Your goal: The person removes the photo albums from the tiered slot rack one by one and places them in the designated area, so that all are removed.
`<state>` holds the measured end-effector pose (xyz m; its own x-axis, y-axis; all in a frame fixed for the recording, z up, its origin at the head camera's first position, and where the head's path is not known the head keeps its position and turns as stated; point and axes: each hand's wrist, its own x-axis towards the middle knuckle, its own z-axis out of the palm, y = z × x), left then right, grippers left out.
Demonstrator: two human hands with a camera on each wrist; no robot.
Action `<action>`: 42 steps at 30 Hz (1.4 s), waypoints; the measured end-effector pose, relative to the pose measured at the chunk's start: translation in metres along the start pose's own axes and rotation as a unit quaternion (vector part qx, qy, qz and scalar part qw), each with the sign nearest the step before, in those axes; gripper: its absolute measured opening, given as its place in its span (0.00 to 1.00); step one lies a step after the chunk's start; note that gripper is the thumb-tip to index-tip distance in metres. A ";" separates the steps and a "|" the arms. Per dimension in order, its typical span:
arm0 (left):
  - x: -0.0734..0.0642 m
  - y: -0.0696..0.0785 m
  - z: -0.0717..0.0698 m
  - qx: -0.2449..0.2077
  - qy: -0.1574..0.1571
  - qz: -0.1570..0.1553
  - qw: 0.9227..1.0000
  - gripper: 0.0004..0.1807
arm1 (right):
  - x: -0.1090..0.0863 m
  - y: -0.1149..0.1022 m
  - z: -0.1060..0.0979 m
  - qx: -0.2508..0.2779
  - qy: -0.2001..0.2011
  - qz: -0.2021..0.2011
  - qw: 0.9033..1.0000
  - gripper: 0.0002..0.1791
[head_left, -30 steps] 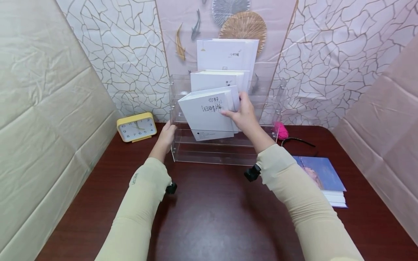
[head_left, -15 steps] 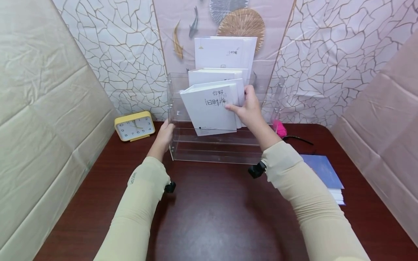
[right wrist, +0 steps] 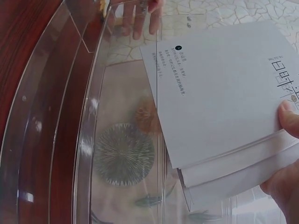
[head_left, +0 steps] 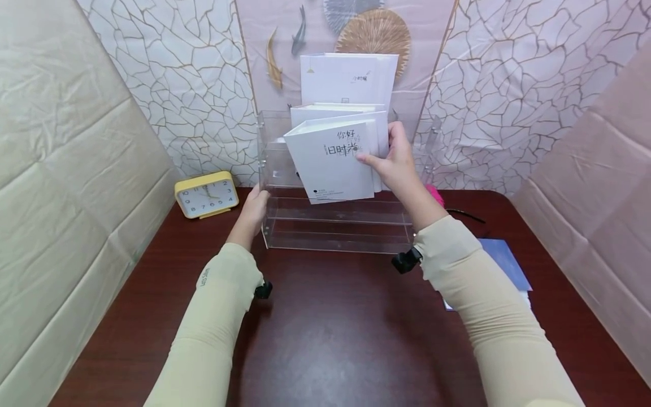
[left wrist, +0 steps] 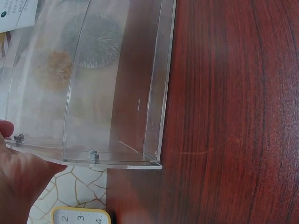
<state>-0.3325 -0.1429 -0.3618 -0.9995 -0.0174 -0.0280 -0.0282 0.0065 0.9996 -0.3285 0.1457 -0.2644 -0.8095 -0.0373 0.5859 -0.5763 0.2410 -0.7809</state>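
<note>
Right hand (head_left: 394, 161): nearest to the book, gripping its right-hand edge, thumb flat on the front cover and the other fingers round the back.
White book (head_left: 333, 164): directly left of those right fingers, most of it reaching below them; from where I stand its long axis looks near upright, a little slanted, cover toward the person.
Bottom edge: below and left of the right fingers, at about the clear front panel's rim; I'd judge it just behind that panel, though see-through plastic makes it hard to tell.
Two more white books: one (head_left: 307, 115) close behind, one taller (head_left: 325, 76) farther back, both beyond and left of the right fingers.
Clear rack (head_left: 341, 216): below the right fingers and around the books' lower parts.
Left hand (head_left: 252, 212): well left of the book, its fingers clasping the rack's left end.
Yellow clock (head_left: 207, 196): on the table (head_left: 325, 328), left of the left fingers.
</note>
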 end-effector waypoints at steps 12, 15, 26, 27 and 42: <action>0.021 -0.019 -0.007 0.021 0.002 0.012 1.000 0.32 | -0.012 -0.033 -0.006 0.031 0.011 0.004 0.999 0.23; 0.022 -0.019 -0.007 0.022 0.001 0.015 1.000 0.31 | -0.014 -0.036 -0.009 0.049 0.022 -0.008 0.999 0.23; 0.023 -0.017 -0.018 0.018 0.005 -0.006 1.000 0.31 | -0.018 -0.022 -0.030 0.149 0.078 -0.006 0.986 0.26; 0.023 -0.017 -0.019 0.017 0.005 -0.004 1.000 0.31 | -0.020 -0.021 -0.031 0.163 0.087 -0.007 0.983 0.26; 0.019 -0.018 -0.020 0.024 0.010 0.010 1.000 0.31 | -0.090 -0.034 -0.044 0.352 0.301 -0.003 0.886 0.24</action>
<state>-0.3507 -0.1632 -0.3803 -0.9993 -0.0363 -0.0077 -0.0097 0.0542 0.9985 -0.2309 0.1840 -0.2816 -0.7221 0.5385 0.4343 -0.6789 -0.4309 -0.5945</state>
